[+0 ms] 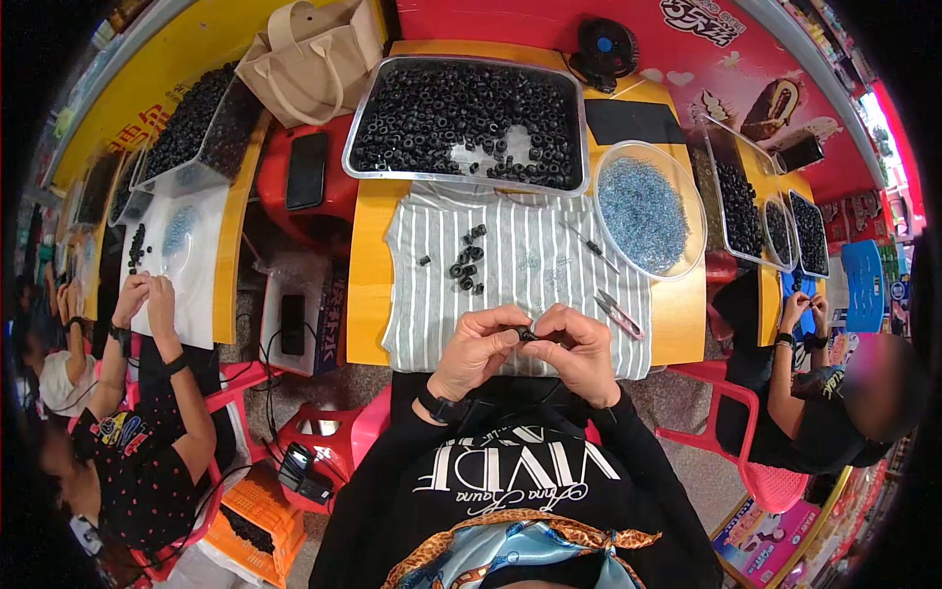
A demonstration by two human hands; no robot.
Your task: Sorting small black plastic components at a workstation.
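Note:
My left hand (474, 355) and my right hand (579, 355) meet over the front of a grey-and-white striped cloth (559, 206). Between their pinched fingertips is a small black ring-shaped part (527, 335), partly covered by the fingers. Just beyond, a loose cluster of similar black rings (467, 263) lies on the cloth. To the right of these are a slim pointed tool (593, 245) and small thread snips (620, 316) with pinkish handles. A shallow clear tray (586, 167) full of black rings stands behind the cloth. At its right, a round clear tub (699, 236) holds tiny bluish translucent pieces.
A black fan (603, 51) and a dark flat sheet (636, 122) lie at the back right. On a red stool at left is a black phone (307, 171) near a beige tote bag (319, 64). Co-workers sit at tables on both sides, among pink chairs (706, 398).

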